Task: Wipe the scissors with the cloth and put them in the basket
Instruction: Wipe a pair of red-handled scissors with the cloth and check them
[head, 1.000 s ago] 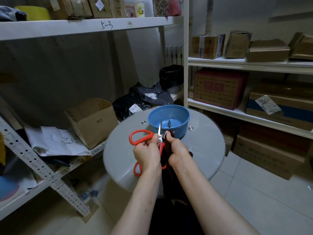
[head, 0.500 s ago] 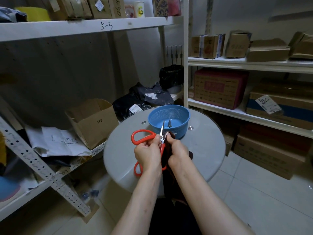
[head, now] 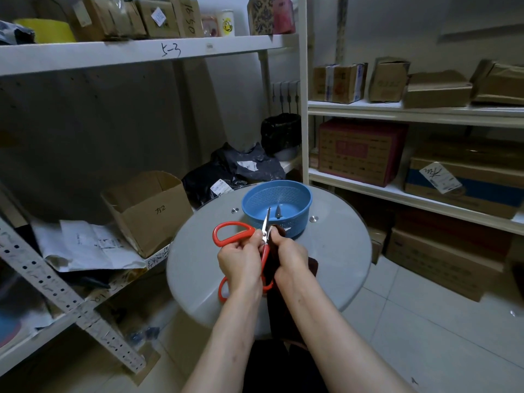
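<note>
Red-handled scissors (head: 232, 233) are spread wide open above the round grey table (head: 334, 256). My left hand (head: 241, 262) grips them near the pivot; one steel blade points up toward the basket. My right hand (head: 289, 255) is closed on a dark brown cloth (head: 312, 265), pressed against the blades just right of the pivot. The cloth hangs down past the table edge between my forearms. The blue plastic basket (head: 295, 191) stands on the far part of the table, just beyond the blade tips, with a small dark object inside.
Metal shelves surround the table: an open cardboard box (head: 150, 211) and papers on the left, black bags (head: 235, 171) behind the basket, stacked cartons (head: 360, 151) on the right shelves and floor. Tiled floor shows at the lower right.
The scissors shifted slightly, the upper red handle and blade tip moving a little right and up. My right hand with the cloth slid a bit along the blades.
</note>
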